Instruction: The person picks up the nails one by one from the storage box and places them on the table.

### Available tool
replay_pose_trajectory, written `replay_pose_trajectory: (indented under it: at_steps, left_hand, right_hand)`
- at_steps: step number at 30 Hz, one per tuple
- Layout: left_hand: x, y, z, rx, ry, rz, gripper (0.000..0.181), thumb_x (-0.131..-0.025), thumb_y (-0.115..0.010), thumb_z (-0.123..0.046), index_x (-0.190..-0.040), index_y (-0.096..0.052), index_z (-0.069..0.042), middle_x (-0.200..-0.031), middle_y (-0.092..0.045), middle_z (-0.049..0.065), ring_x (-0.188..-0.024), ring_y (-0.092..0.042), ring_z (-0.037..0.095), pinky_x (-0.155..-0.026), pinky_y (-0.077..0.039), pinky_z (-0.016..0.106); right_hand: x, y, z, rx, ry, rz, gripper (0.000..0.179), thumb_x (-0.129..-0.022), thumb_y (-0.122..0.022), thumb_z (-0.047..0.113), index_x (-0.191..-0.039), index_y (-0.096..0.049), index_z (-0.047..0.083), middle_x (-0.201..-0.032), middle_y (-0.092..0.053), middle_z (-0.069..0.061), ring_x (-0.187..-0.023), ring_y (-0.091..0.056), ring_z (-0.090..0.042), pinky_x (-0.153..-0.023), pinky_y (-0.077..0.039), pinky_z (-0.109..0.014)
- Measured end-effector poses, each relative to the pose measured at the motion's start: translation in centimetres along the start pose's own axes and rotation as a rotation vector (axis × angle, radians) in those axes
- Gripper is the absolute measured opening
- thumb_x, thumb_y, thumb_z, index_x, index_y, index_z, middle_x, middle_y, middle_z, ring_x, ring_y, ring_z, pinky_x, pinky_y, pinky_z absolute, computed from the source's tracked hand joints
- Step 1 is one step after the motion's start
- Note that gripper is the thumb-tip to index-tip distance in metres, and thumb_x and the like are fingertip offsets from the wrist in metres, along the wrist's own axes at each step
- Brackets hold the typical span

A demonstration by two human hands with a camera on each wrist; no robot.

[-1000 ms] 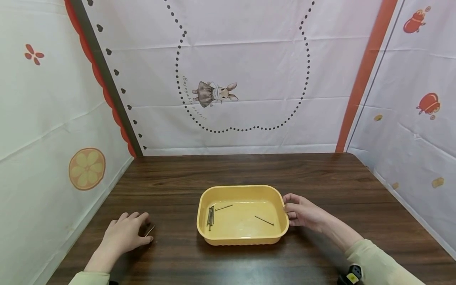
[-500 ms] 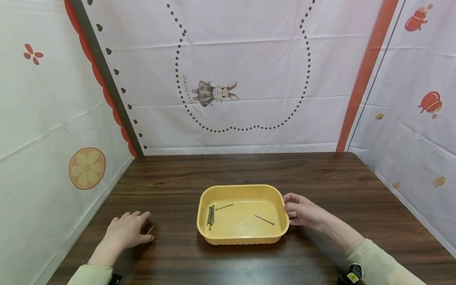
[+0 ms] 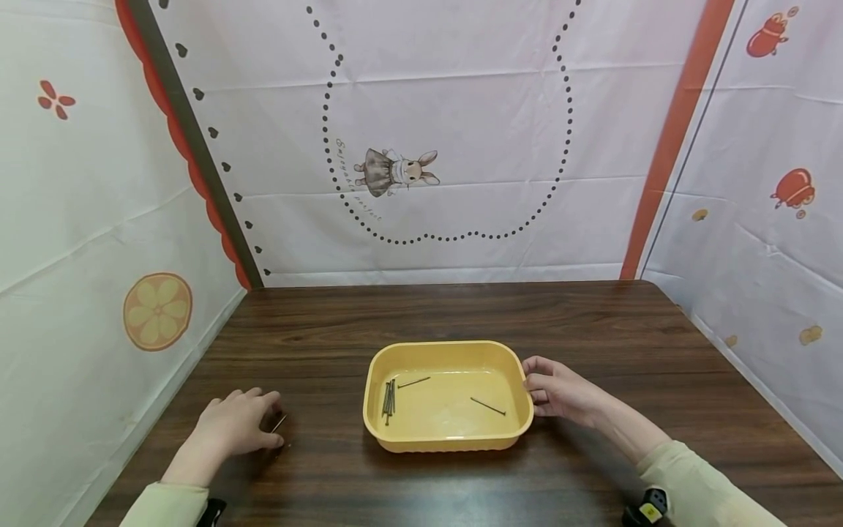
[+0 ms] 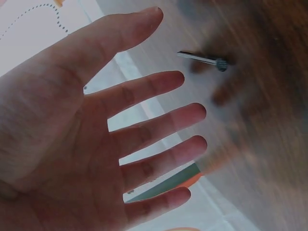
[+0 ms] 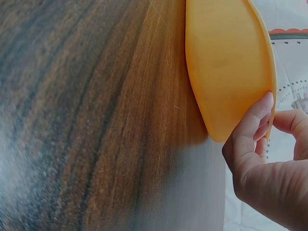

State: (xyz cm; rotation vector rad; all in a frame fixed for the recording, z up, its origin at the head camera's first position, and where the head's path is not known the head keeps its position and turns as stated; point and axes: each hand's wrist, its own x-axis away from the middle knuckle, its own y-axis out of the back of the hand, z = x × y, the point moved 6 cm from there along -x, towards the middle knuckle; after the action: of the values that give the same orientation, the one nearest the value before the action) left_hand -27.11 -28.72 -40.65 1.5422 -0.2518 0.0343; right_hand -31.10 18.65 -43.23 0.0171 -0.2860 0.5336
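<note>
A yellow plastic tray stands on the table. Several nails lie bunched at its left end, with one loose nail beside them and another loose nail toward the right. My right hand grips the tray's right rim, thumb on one side and fingers on the other, as the right wrist view shows. Left of the tray, my left hand hovers low with fingers spread. Close to its thumb and index fingertip a single nail lies on the table, apart from the fingers in the left wrist view.
The dark wood-grain table is closed in by printed white cloth at the back, with similar cloth on the left and right. A black band with a yellow patch sits at the right wrist.
Almost nothing moves. The left hand shifts very slightly over the table nail, and the right hand stays on the tray rim.
</note>
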Motion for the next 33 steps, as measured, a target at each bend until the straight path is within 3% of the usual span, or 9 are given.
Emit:
replay_pose_trajectory:
  at_steps: [11, 18, 33]
  left_hand:
    - [-0.2, 2.2, -1.2, -0.027, -0.041, -0.045, 0.053, -0.072, -0.081, -0.05, -0.112, -0.063, -0.019, -0.118, -0.065, 0.011, -0.1, -0.06, 0.036, -0.08, -0.046, 0.063]
    - [-0.2, 3.6, -1.7, -0.07, -0.061, -0.073, 0.052, -0.072, -0.081, -0.049, -0.111, -0.063, -0.019, -0.112, -0.065, 0.008, -0.096, -0.061, 0.034, -0.077, -0.047, 0.06]
    - [-0.3, 6.4, -2.1, -0.105, -0.083, -0.14, 0.052, -0.07, -0.082, -0.046, -0.112, -0.063, -0.021, -0.116, -0.066, 0.011, -0.1, -0.061, 0.036, -0.079, -0.047, 0.061]
  right_hand:
    - [0.0, 0.0, 0.0, -0.003, 0.01, 0.011, 0.021, -0.093, -0.049, 0.007, -0.112, -0.041, 0.009, -0.085, -0.059, 0.002, -0.074, -0.062, -0.008, -0.067, -0.055, -0.022]
    - [0.1, 0.0, 0.0, -0.003, 0.006, 0.013, 0.021, -0.093, -0.049, 0.006, -0.113, -0.04, 0.008, -0.085, -0.059, 0.002, -0.074, -0.062, -0.008, -0.067, -0.055, -0.022]
    - [-0.1, 0.0, -0.1, 0.004, -0.005, 0.0, 0.022, -0.093, -0.05, 0.006, -0.112, -0.04, 0.008, -0.085, -0.059, 0.002, -0.073, -0.062, -0.008, -0.067, -0.055, -0.022]
